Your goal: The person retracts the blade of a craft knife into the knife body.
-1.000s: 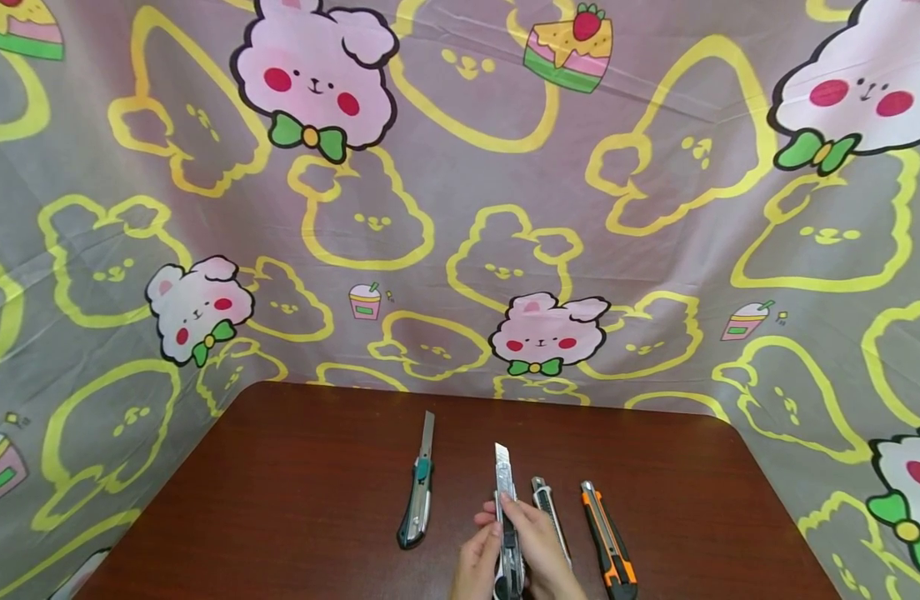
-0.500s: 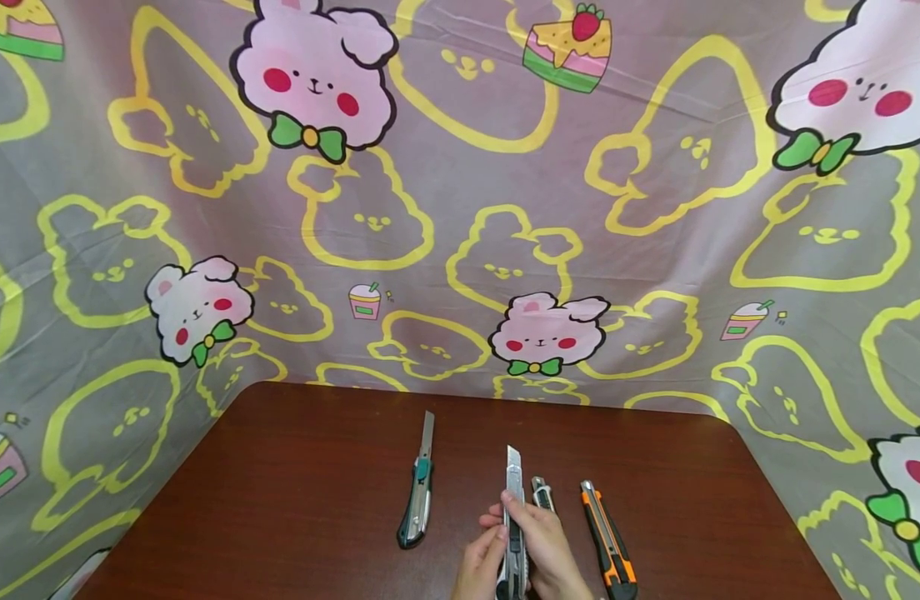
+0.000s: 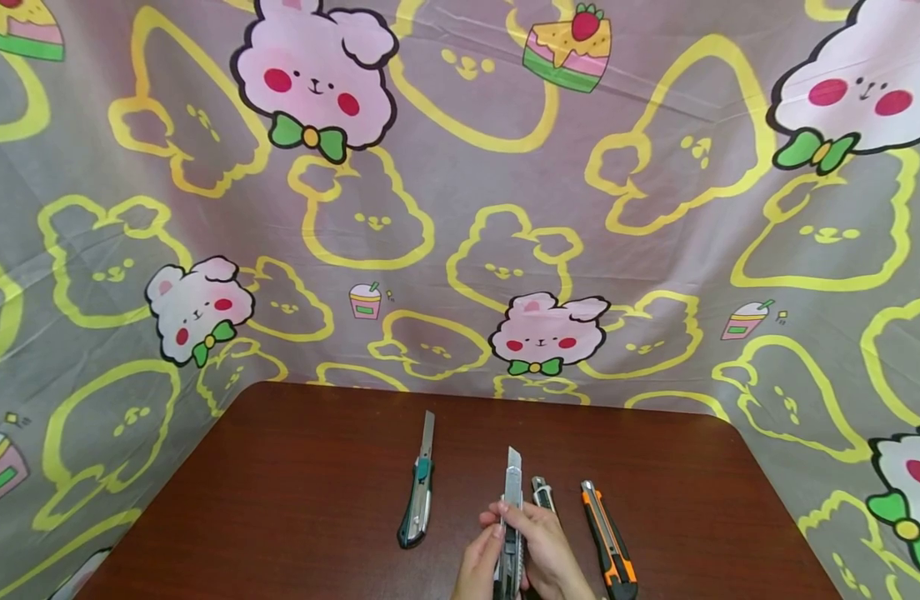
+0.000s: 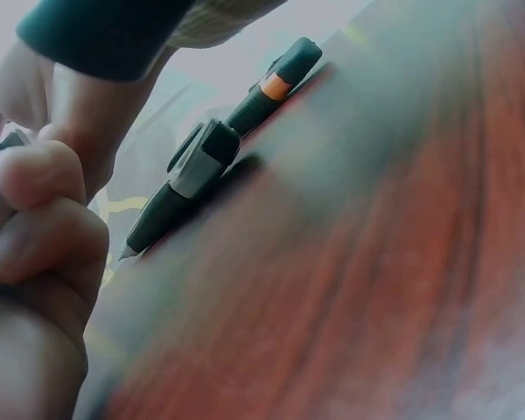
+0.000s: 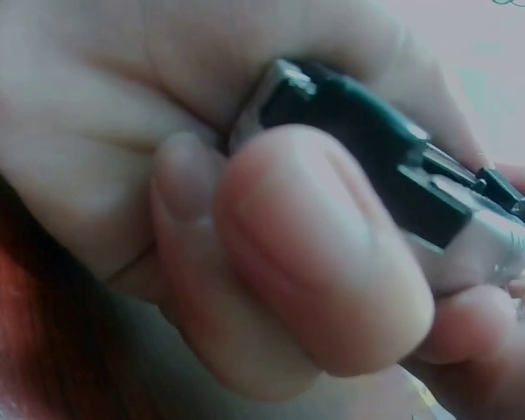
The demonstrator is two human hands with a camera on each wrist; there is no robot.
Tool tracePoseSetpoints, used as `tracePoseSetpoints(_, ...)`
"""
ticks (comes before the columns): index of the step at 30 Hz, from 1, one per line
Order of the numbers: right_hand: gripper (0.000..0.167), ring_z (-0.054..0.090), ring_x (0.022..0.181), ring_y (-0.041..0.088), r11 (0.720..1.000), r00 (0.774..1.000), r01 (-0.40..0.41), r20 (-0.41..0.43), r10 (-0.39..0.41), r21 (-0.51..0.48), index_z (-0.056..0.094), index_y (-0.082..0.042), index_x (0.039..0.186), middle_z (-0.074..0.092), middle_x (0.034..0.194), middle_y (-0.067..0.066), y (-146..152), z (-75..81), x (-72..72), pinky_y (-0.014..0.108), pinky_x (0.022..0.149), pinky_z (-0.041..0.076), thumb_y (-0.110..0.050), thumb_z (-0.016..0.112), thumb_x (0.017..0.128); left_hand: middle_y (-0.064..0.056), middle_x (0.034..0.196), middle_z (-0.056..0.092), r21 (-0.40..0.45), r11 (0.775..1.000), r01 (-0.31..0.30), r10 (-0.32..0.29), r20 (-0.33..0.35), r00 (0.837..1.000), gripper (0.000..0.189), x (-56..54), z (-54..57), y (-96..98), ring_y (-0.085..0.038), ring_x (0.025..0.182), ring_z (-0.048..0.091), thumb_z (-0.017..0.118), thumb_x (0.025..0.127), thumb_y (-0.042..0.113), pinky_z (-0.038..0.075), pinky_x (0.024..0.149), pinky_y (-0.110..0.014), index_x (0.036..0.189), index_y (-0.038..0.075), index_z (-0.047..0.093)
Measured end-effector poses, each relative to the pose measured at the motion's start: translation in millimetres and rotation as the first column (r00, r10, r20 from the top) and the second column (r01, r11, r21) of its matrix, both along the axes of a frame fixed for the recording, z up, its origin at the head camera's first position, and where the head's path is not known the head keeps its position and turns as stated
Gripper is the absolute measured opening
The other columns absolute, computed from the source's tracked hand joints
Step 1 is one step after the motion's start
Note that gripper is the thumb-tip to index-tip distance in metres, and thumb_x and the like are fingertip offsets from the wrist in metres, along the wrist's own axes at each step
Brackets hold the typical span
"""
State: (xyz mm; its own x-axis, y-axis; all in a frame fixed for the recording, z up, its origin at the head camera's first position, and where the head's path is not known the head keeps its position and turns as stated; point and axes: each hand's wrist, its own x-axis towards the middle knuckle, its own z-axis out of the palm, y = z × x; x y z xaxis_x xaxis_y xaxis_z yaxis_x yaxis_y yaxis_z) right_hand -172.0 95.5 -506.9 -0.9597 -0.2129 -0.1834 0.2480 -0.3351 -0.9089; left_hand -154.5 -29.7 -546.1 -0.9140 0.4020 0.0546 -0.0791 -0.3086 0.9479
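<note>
- Held knife (image 3: 512, 542): gripped between both hands, blade out, tip pointed at the cloth (image 3: 430, 183), seen over the table (image 3: 302, 492).
- Left hand (image 3: 478, 560): placed on the left side of held knife, touching; fingers are curled and body is pinched with the thumb.
- Right hand (image 3: 546, 550): placed on the right side of held knife, touching; fingers are wrapped round its body, thumb is laid along the near face. Curled fingers also shown close up in right wrist view.
- Both hands clamped on held knife; lower end cut off by the frame edge in head view.
- Knives counted: four. One is held, three are laid on the table.
- Teal knife (image 3: 420, 483): one, laid left of held knife, well apart, blade out.
- Grey knife (image 3: 544, 493): one, laid just right of held knife, lower part hidden by right hand.
- Orange knife (image 3: 608, 542): one, laid farther right of held knife, past grey knife, slanted.
- Hands counted: two, one on each side of held knife.
- Table: one, brown, seen under and around held knife.
- Cloth: printed with bunnies and yellow outlines, hung beyond held knife and down both sides.
</note>
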Motion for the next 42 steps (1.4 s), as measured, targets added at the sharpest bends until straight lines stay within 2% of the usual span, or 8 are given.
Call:
tracePoseSetpoints(14,0.019,0.066,0.094,0.011,0.998,0.995,-0.069,-0.077,0.068,-0.008,0.067,-0.007,0.107,0.075,0.095,-0.002,1.8,2.1,1.8,0.023,0.086,0.050,-0.015,0.053,0.098,-0.053,0.076,0.036,0.028,1.000,-0.002,0.003,-0.043,0.999,0.052,-0.1,-0.9,-1.9,-0.004,0.054,0.056,0.029,0.106,0.026,0.047,0.050,-0.016,0.129,-0.020,0.040)
tracePoseSetpoints(18,0.020,0.066,0.095,0.012,0.997,0.995,-0.071,-0.067,0.069,-0.022,0.066,-0.003,0.110,0.075,0.096,0.000,0.8,1.6,2.2,0.024,0.087,0.050,-0.012,0.054,0.097,-0.025,0.058,0.051,0.025,1.000,-0.003,0.002,0.037,0.999,0.052,-0.1,0.5,-3.7,-0.005,0.053,0.056,0.032,0.106,0.028,0.048,0.050,-0.017,0.131,-0.016,0.040)
tracePoseSetpoints(21,0.021,0.066,0.096,0.012,0.997,0.996,-0.075,-0.060,0.073,-0.033,0.065,-0.002,0.112,0.075,0.098,0.001,0.0,1.3,2.2,0.023,0.086,0.050,-0.011,0.054,0.097,-0.001,0.064,0.057,0.024,1.000,-0.005,0.003,0.087,0.996,0.052,-0.2,2.0,-4.7,-0.005,0.053,0.056,0.035,0.105,0.029,0.048,0.050,-0.019,0.132,-0.015,0.041)
tracePoseSetpoints(28,0.020,0.066,0.099,0.011,0.992,0.991,-0.115,-0.081,0.110,-0.057,0.065,-0.006,0.111,0.075,0.100,-0.001,1.5,1.7,1.5,0.022,0.087,0.050,-0.012,0.052,0.098,0.001,0.064,0.056,0.030,1.000,0.002,-0.005,0.084,0.996,0.053,-0.9,1.4,-5.1,-0.006,0.054,0.055,0.034,0.105,0.030,0.048,0.050,-0.018,0.132,-0.015,0.040)
tracePoseSetpoints(34,0.024,0.066,0.101,0.010,0.988,0.987,-0.145,-0.082,0.140,-0.048,0.062,-0.001,0.118,0.074,0.104,-0.002,3.7,0.5,1.0,0.021,0.088,0.049,-0.012,0.051,0.098,0.001,0.064,0.057,0.034,0.999,0.023,-0.025,0.060,0.998,0.056,-1.9,-1.6,-5.8,-0.005,0.055,0.056,0.032,0.105,0.033,0.049,0.051,-0.019,0.133,-0.015,0.038)
tracePoseSetpoints(38,0.025,0.065,0.104,0.011,0.987,0.984,-0.155,-0.096,0.151,-0.041,0.060,-0.002,0.119,0.073,0.106,-0.003,4.2,-0.9,0.8,0.021,0.090,0.048,-0.011,0.051,0.098,-0.023,0.061,0.052,0.047,0.998,0.030,-0.032,0.046,0.998,0.055,-1.8,-1.5,-6.3,-0.005,0.055,0.056,0.032,0.105,0.032,0.049,0.050,-0.019,0.135,-0.015,0.037)
tracePoseSetpoints(41,0.024,0.064,0.105,0.011,0.984,0.981,-0.169,-0.109,0.163,-0.053,0.060,-0.004,0.120,0.073,0.108,-0.003,4.7,-2.1,0.5,0.021,0.091,0.048,-0.009,0.050,0.098,-0.022,0.062,0.053,0.066,0.997,0.034,-0.036,0.039,0.999,0.054,-1.7,-1.4,-6.6,-0.006,0.055,0.056,0.032,0.106,0.030,0.049,0.049,-0.020,0.135,-0.016,0.035)
tracePoseSetpoints(42,0.025,0.064,0.106,0.010,0.983,0.979,-0.175,-0.114,0.168,-0.058,0.060,-0.004,0.120,0.073,0.108,-0.003,4.9,-2.5,0.4,0.021,0.091,0.048,-0.009,0.049,0.099,-0.016,0.062,0.055,0.067,0.997,0.037,-0.040,0.041,0.998,0.054,-2.0,-1.5,-6.7,-0.005,0.055,0.056,0.031,0.106,0.030,0.049,0.049,-0.019,0.136,-0.015,0.035)
